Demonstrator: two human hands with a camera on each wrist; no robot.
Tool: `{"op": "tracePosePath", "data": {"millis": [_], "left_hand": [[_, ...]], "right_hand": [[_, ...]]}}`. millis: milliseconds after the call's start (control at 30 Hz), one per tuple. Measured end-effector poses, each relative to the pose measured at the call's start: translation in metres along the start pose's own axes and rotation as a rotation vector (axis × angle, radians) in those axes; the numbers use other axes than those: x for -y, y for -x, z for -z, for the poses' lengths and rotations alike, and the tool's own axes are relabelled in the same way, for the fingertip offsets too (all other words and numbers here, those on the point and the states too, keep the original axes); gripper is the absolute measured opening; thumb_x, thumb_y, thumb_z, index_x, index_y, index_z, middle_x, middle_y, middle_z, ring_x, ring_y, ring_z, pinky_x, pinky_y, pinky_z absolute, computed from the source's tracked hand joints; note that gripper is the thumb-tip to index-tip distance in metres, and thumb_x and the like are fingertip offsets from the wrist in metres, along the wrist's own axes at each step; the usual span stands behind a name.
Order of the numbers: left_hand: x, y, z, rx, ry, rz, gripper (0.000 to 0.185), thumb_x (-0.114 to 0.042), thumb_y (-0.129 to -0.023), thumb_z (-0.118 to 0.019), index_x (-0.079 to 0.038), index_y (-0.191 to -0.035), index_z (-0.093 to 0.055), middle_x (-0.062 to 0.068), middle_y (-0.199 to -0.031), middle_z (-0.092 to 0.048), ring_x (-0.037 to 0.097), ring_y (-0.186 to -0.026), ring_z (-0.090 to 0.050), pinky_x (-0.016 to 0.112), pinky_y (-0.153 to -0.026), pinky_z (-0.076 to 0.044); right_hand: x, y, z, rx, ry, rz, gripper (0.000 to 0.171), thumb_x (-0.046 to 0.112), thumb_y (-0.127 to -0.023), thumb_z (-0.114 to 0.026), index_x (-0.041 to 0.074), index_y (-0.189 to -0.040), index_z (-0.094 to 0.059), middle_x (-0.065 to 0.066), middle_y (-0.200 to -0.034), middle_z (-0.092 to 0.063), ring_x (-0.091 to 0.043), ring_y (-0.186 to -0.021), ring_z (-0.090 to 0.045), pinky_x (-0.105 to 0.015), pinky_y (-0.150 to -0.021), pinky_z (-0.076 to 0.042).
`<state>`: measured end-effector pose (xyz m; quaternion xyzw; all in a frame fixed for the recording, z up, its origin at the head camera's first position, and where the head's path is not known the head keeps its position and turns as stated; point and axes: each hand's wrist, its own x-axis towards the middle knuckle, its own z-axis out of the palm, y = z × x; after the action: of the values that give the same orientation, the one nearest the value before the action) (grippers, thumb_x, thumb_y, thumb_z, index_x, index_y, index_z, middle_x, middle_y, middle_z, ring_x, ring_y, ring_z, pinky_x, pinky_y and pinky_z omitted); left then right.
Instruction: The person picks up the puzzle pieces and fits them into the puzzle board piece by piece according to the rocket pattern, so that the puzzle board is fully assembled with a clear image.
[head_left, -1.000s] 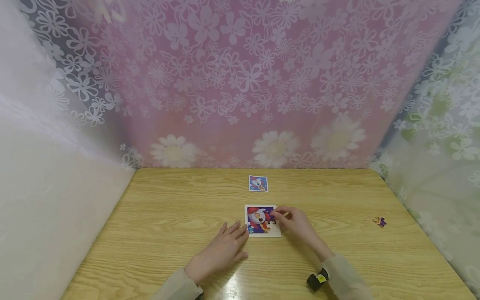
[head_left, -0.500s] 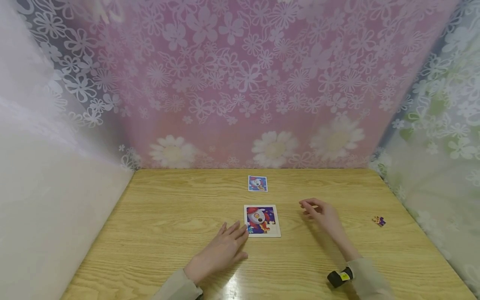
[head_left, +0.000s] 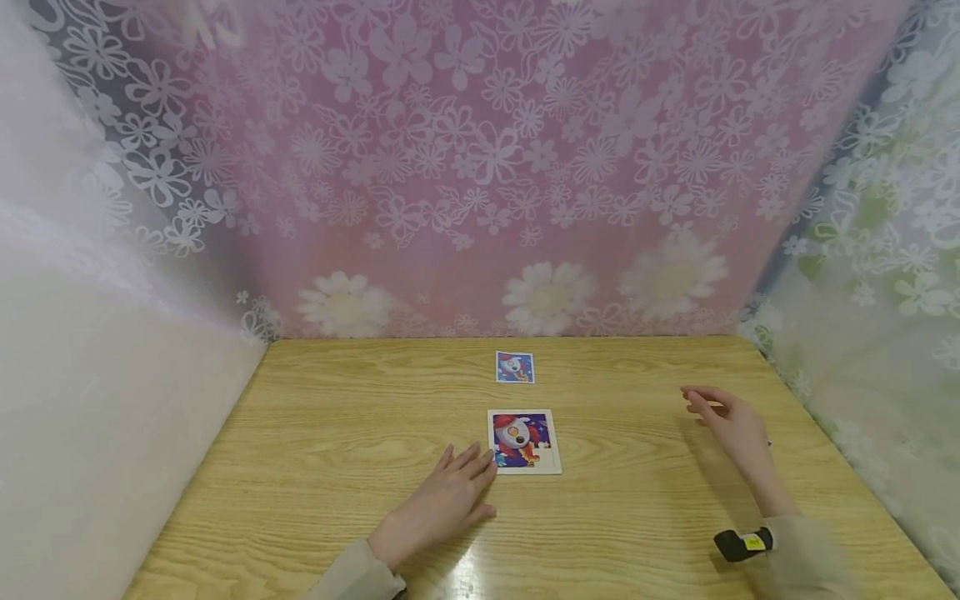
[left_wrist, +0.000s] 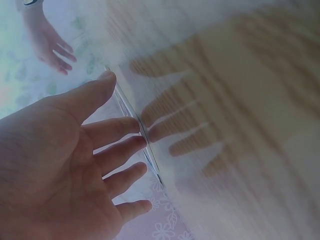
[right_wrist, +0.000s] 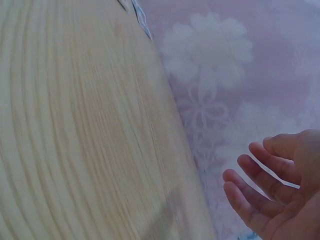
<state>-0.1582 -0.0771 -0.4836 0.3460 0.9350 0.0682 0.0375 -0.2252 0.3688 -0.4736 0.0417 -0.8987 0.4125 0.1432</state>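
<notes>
A jigsaw puzzle (head_left: 517,437) of a white-and-red cartoon rocket sits in a white-bordered tray (head_left: 557,458); pale bare backing shows at its lower right. My left hand (head_left: 446,492) lies flat with spread fingers, fingertips at the tray's left edge. In the left wrist view the same hand (left_wrist: 75,150) has straight, spread fingers. Over the table's right side, my right hand (head_left: 731,425) hangs in the air. Its fingers are loosely bent with nothing between them, as the right wrist view shows of that hand (right_wrist: 270,185). Mostly hidden behind it is a loose puzzle piece (head_left: 769,443).
A small picture card (head_left: 514,367) with the same rocket design lies behind the tray. The wood-grain table (head_left: 337,417) is bounded by a pink floral curtain (head_left: 465,208) at the back and pale sheets at both sides. A black strap device (head_left: 742,543) sits at the right wrist.
My right hand has left the puzzle's right side and swung far right, now covering most of the loose piece. A purple part now shows in the puzzle's upper right. The left hand stays put.
</notes>
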Motion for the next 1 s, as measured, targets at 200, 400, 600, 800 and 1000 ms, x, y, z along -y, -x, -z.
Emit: {"op": "tracePosePath", "data": {"millis": [200, 400, 600, 800, 1000], "left_hand": [[0.001, 0.0, -0.002, -0.003, -0.007, -0.001, 0.063, -0.043, -0.101, -0.059, -0.005, -0.15, -0.048, 0.011, -0.159, -0.041, 0.033, -0.149, -0.034, 0.058, -0.12, -0.027], [0.001, 0.0, -0.002, -0.004, -0.007, -0.004, 0.062, -0.042, -0.101, -0.059, -0.006, -0.15, -0.048, 0.011, -0.159, -0.041, 0.033, -0.149, -0.033, 0.058, -0.12, -0.027], [0.001, 0.0, -0.002, 0.001, -0.017, -0.002, 0.062, -0.043, -0.101, -0.058, -0.006, -0.15, -0.048, 0.01, -0.159, -0.04, 0.032, -0.149, -0.033, 0.057, -0.12, -0.026], [0.0, 0.0, -0.001, 0.002, -0.026, -0.003, 0.062, -0.043, -0.101, -0.059, -0.006, -0.15, -0.049, 0.01, -0.159, -0.041, 0.032, -0.149, -0.034, 0.058, -0.12, -0.027], [0.001, -0.001, -0.003, 0.0, -0.028, -0.002, 0.062, -0.044, -0.101, -0.058, -0.007, -0.149, -0.049, 0.01, -0.159, -0.041, 0.032, -0.149, -0.034, 0.058, -0.12, -0.027]], "right_hand": [[-0.026, 0.004, 0.027, -0.004, 0.105, -0.065, 0.045, 0.031, -0.105, -0.056, -0.004, -0.133, -0.062, -0.029, -0.118, -0.069, 0.017, -0.075, -0.06, -0.022, -0.06, -0.057], [-0.052, 0.009, 0.046, 0.024, 0.126, -0.126, 0.051, 0.037, -0.105, -0.055, -0.003, -0.136, -0.06, -0.011, -0.118, -0.072, 0.017, -0.076, -0.057, -0.025, -0.056, -0.054], [-0.072, 0.01, 0.062, 0.068, 0.219, -0.173, 0.052, 0.034, -0.104, -0.057, -0.006, -0.136, -0.058, -0.039, -0.136, -0.052, 0.008, -0.087, -0.059, -0.025, -0.063, -0.053], [-0.079, 0.009, 0.074, 0.172, 0.307, -0.213, 0.056, 0.032, -0.105, -0.057, -0.014, -0.137, -0.052, -0.044, -0.131, -0.052, -0.059, -0.112, -0.054, -0.061, -0.078, -0.051], [-0.081, 0.006, 0.079, 0.294, 0.339, -0.241, 0.062, 0.034, -0.101, -0.063, -0.016, -0.135, -0.051, -0.041, -0.125, -0.058, -0.058, -0.11, -0.055, -0.061, -0.079, -0.049]]}}
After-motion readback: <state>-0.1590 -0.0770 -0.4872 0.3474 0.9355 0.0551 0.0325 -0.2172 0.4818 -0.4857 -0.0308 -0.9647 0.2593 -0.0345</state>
